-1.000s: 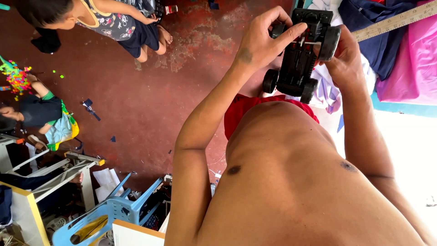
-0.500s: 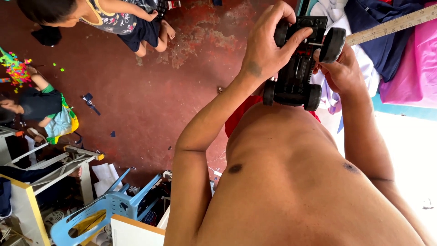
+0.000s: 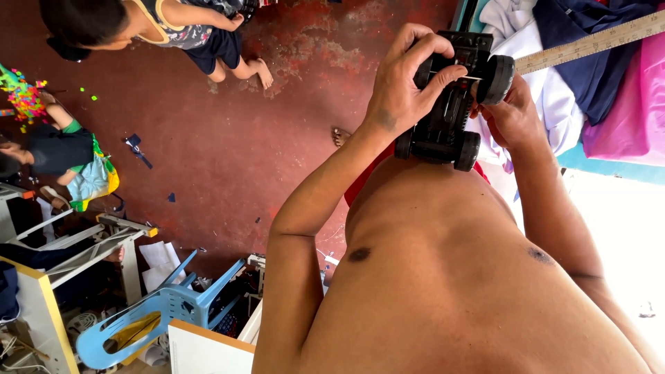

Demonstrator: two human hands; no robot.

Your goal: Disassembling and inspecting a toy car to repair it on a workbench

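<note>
Black plastic toy car [image 3: 454,104], underside up, pinched at its upper wheel by left hand [image 3: 405,86] and cradled from beyond by right hand [image 3: 512,114]; risk: a loose pinch could drop it floorward.

A blue plastic chair [image 3: 159,312] and wooden ruler [image 3: 596,43] lie about.

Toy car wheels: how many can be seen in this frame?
3. On the black toy car: one wheel at upper right by the right hand, two at the lower end. The left hand may hide a fourth.
</note>
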